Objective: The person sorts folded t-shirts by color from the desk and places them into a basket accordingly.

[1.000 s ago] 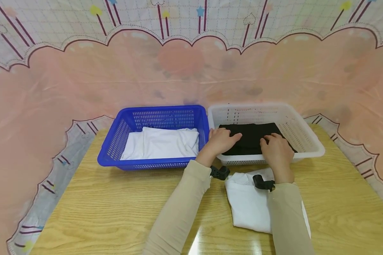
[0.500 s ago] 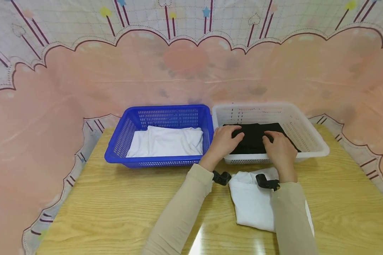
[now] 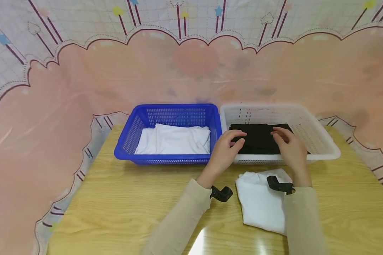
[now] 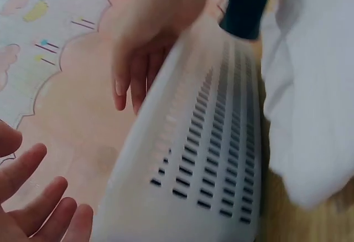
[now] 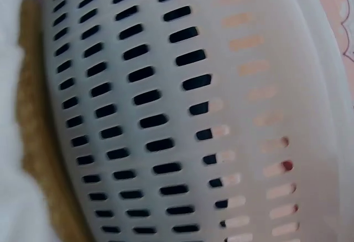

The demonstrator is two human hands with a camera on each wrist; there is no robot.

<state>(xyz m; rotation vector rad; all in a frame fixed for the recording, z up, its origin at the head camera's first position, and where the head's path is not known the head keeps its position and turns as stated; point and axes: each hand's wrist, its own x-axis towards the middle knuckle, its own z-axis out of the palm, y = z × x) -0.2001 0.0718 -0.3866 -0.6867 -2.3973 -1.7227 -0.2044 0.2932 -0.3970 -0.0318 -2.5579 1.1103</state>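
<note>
My left hand [image 3: 223,150] and right hand [image 3: 292,150] empty, fingers loose; black cloth [image 3: 258,140] at left's 2 o'clock, right's 10; long axis 9-to-3.

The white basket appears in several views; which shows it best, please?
The head view: nearly the whole white basket shows, inside included. The left wrist view shows part of a slotted wall; the right wrist view, a closer stretch.

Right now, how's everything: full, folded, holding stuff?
Blue rectangular plastic basket: upright, partly filled.
White rectangular plastic basket: upright, partly filled.
White fabric in blue basket: folded, rumpled.
Black fabric in white basket: lying flat.
Other white fabric on wooden table: folded, partly hidden.
Left hand: relaxed, holding nothing.
Right hand: relaxed, holding nothing.
</note>
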